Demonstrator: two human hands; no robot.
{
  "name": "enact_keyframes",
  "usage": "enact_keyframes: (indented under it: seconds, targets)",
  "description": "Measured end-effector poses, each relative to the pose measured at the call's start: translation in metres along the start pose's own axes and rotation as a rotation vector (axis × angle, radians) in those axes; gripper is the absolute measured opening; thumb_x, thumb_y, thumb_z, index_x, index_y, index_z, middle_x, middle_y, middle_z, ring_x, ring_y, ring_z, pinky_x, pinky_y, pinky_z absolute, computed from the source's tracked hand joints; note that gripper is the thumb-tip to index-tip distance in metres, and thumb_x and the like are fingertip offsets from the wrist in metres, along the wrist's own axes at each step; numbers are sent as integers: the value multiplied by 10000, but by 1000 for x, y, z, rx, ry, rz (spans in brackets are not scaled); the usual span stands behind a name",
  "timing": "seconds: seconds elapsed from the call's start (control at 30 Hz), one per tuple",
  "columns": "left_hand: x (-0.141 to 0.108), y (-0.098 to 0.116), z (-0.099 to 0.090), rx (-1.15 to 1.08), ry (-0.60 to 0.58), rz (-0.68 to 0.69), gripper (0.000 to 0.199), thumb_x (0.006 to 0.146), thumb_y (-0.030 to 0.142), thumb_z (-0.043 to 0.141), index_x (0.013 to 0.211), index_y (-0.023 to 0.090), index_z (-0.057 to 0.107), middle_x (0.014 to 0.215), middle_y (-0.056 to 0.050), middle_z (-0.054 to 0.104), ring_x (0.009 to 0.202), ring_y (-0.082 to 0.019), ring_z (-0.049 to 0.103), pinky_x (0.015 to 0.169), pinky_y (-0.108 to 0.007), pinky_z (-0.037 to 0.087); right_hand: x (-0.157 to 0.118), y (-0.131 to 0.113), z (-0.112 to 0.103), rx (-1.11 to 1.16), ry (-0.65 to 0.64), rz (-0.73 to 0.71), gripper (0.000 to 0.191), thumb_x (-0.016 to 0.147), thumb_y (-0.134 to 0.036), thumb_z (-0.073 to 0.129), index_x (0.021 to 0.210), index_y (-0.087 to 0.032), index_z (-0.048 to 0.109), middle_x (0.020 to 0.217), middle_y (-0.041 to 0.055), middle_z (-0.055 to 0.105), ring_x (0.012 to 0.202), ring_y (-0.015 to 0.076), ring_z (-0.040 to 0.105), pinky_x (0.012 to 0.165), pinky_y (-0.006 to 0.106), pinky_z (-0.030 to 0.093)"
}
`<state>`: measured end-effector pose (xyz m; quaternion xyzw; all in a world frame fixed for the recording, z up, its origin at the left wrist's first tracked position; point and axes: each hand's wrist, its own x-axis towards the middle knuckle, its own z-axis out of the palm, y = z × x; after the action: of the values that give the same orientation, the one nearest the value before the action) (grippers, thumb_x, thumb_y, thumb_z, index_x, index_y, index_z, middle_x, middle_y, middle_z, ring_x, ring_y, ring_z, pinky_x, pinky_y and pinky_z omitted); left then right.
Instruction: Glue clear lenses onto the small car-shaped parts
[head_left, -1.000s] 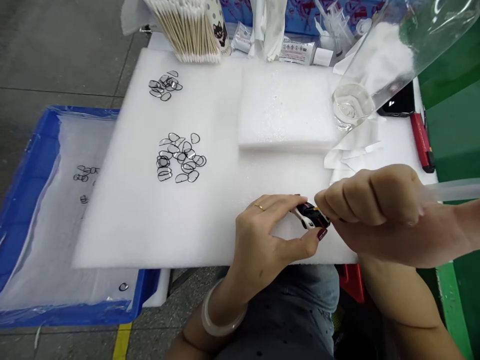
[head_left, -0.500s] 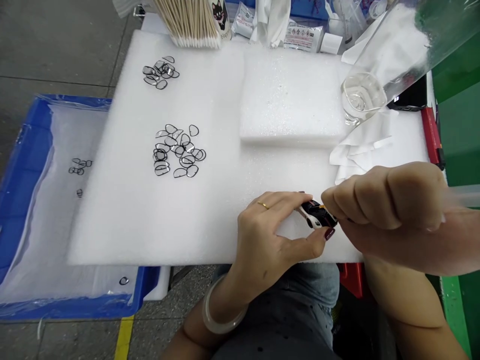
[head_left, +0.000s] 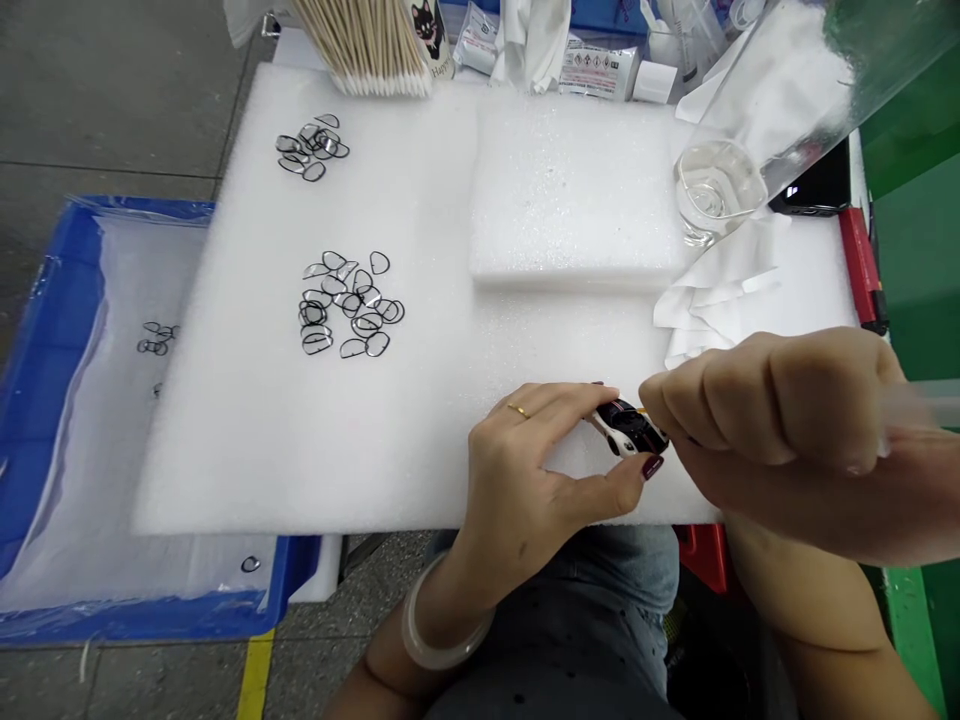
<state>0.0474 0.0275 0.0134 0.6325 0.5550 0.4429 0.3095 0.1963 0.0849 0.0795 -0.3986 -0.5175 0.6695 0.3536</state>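
My left hand (head_left: 536,450) pinches a small black-and-white toy car (head_left: 631,428) between thumb and fingers, just above the white foam sheet. To its right, my right hand (head_left: 772,420) is curled in a fist around a translucent tube (head_left: 930,402), which sticks out behind the fist. A small yellow-orange bit shows at the front of this fist, by the car; whether it touches the car is hidden. Several clear, black-rimmed window pieces (head_left: 352,300) lie in a loose cluster on the foam, with a smaller group (head_left: 311,145) farther back.
A raised foam block (head_left: 574,190) sits at the back, beside a clear cup (head_left: 718,190) and crumpled white tissue (head_left: 709,290). Cotton swabs (head_left: 367,45) and tubes (head_left: 598,70) line the far edge. A blue tray (head_left: 37,290) with more rimmed pieces stands at left.
The whole view has shifted slightly, so the foam and pieces appear a little farther left. Both hands keep their grips; the yellow-orange bit shows less over the car than before.
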Motion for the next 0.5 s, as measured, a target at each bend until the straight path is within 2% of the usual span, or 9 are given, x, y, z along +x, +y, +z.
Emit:
enact_keyframes:
  seconds: [0.07, 0.23, 0.33, 0.5]
  targets:
    - [0, 1, 0, -1, -1, 0, 345, 734, 344, 828, 970, 105, 750, 938, -73, 782, 887, -193, 714, 827, -302, 572, -1, 1, -1, 68, -51, 0, 701, 960, -507, 414, 403, -131, 214, 399, -22, 227, 420, 31, 283, 473, 349, 302]
    - [0, 1, 1, -1, -6, -4, 339, 738, 343, 827, 970, 109, 750, 942, -72, 782, 889, -194, 714, 834, -306, 573, 3, -3, 3, 174, -135, -127, 681, 900, -328, 621, 421, -125, 182, 405, -35, 120, 405, 54, 215, 425, 314, 199]
    - [0, 0, 0, -5, -7, -15, 330, 738, 335, 828, 973, 117, 749, 945, -68, 783, 893, -196, 713, 834, -310, 574, 5, -5, 4, 130, -129, -89, 681, 888, -283, 621, 430, -123, 144, 411, -25, 85, 400, 59, 211, 421, 312, 191]
    - [0, 0, -1, -4, -14, -24, 308, 743, 343, 823, 972, 152, 742, 957, -54, 784, 895, -205, 714, 828, -335, 582, 3, -3, 1, 85, -106, -88, 663, 837, -288, 658, 439, -133, 151, 393, -19, 125, 403, 68, 242, 416, 324, 208]
